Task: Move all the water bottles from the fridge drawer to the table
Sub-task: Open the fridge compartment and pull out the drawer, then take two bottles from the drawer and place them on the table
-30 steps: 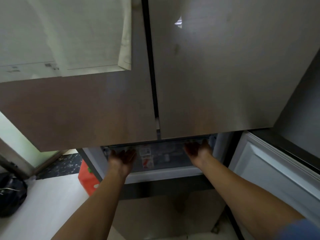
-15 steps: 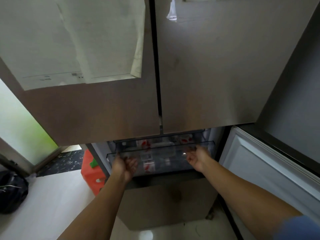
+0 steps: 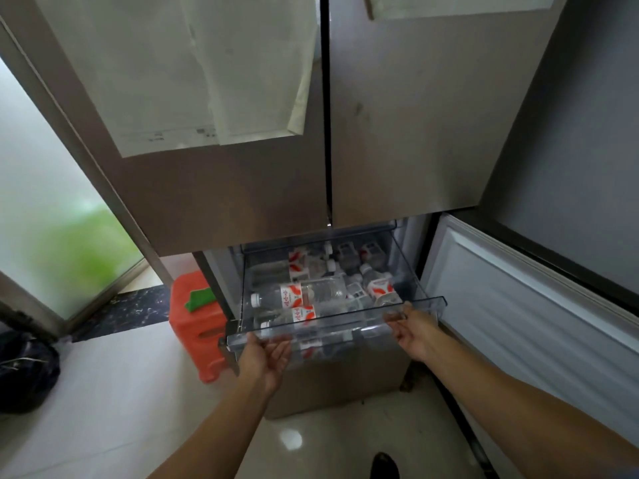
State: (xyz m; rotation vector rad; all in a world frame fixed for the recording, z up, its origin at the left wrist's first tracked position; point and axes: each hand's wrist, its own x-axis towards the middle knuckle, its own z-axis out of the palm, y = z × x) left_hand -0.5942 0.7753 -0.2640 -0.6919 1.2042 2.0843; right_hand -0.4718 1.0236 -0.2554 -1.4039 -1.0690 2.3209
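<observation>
The left hand point(image 3: 268, 354) and right hand point(image 3: 413, 331) grip the fridge drawer point(image 3: 339, 322), now drawn farther out.

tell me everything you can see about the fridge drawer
The drawer is a clear, slightly smoky plastic tray with a thick front lip and tall side walls. It stands slid well out from under the two upper doors, roughly level. Bottles with red and white labels lie jumbled on their sides inside it. The left hand and right hand grip the front lip, one near each end. What looks like an open lower door stands to its right.
</observation>
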